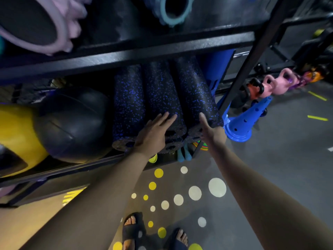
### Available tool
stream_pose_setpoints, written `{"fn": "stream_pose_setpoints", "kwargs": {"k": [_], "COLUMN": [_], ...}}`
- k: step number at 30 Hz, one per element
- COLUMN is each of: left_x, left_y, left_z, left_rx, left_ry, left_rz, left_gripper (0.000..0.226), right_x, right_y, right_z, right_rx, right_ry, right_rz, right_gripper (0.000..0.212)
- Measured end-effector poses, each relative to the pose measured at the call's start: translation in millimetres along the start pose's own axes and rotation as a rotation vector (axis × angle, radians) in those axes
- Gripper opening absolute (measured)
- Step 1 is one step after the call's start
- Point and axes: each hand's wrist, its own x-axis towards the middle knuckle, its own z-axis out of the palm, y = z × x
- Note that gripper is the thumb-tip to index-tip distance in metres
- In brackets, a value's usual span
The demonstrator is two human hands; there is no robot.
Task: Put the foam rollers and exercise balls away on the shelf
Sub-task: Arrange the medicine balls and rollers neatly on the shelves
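Observation:
Three black foam rollers with blue speckles lie side by side on the middle shelf: the left roller (128,103), the middle roller (160,94) and the right roller (196,92). My left hand (153,134) rests flat on the near end of the middle roller, fingers spread. My right hand (210,129) presses against the near end of the right roller, thumb up along its side. A black exercise ball (72,123) and a yellow ball (16,138) sit to the left on the same shelf. On the upper shelf lie a pink ridged roller (59,24) and a teal roller (173,11).
The black metal shelf frame (126,53) crosses above the rollers, with an upright post (239,82) at the right. Blue cones (243,121) and pink and orange kettlebells (275,83) stand on the grey floor to the right. Coloured dots mark the floor near my sandalled feet.

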Motion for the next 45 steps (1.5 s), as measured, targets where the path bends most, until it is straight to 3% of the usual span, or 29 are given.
{"fn": "stream_pose_setpoints", "kwargs": {"k": [2, 4, 6, 8, 11, 14, 17, 19, 21, 25, 27, 30, 33, 36, 38, 40, 43, 45], "left_x": [-14, -34, -51, -63, -68, -70, -77, -85, -97, -124, -128, -122, -107, -95, -84, -71, -49, -39], "left_y": [-13, -30, -48, -58, -67, -74, -71, -57, -34, 10, 21, 16, -3, -18, -19, -15, -6, 4], "left_z": [-11, -19, -22, -24, -29, -39, -61, -91, -135, -229, -273, -324, -347, -350, -347, -344, -341, -333], "left_rx": [-0.055, 0.033, 0.147, 0.115, 0.055, 0.096, -0.019, -0.05, -0.01, 0.183, 0.255, 0.318, 0.309, 0.308, 0.326, 0.317, 0.201, 0.289], "left_ry": [0.226, 0.386, 0.362, 0.202, 0.052, -0.061, -0.143, 0.035, 0.359, 0.867, 1.011, 1.026, 0.926, 0.624, 0.469, 0.421, 0.394, 0.371], "left_rz": [-0.101, -0.227, -0.354, -0.47, -0.463, -0.397, -0.373, -0.325, -0.263, -0.048, 0.029, 0.001, -0.226, -0.406, -0.436, -0.446, -0.39, -0.324], "left_gripper": [0.065, 0.055, 0.052, 0.054, 0.064, 0.074, 0.071, 0.053, 0.035, 0.031, 0.027, 0.02, 0.046, 0.089, 0.106, 0.111, 0.098, 0.088], "right_x": [-10, -20, -31, -38, -46, -52, -66, -82, -109, -161, -176, -181, -168, -148, -131, -112, -100, -104], "right_y": [-3, -14, -29, -38, -39, -37, -58, -80, -110, -185, -225, -280, -326, -359, -368, -367, -353, -341], "right_z": [-13, -18, -11, 10, 34, 38, 34, 29, 20, -4, -15, -23, -18, -6, -3, -5, -11, -11], "right_rx": [-0.336, -0.506, -0.646, -0.801, -0.903, -0.919, -1.054, -1.064, -0.873, -0.568, -0.498, -0.41, -0.42, -0.654, -0.829, -0.918, -0.781, -0.695], "right_ry": [0.037, 0.085, 0.053, -0.171, -0.473, -0.47, -0.494, -0.448, -0.358, -0.22, -0.179, -0.064, 0.062, -0.021, -0.128, -0.205, -0.224, -0.197], "right_rz": [-0.212, -0.477, -0.751, -0.908, -0.777, -0.694, -0.631, -0.774, -1.035, -1.421, -1.505, -1.589, -1.487, -1.026, -0.795, -0.703, -0.707, -0.703], "right_gripper": [0.064, 0.05, 0.039, 0.045, 0.06, 0.064, 0.06, 0.046, 0.03, 0.021, 0.021, 0.017, 0.025, 0.067, 0.086, 0.092, 0.086, 0.082]}}
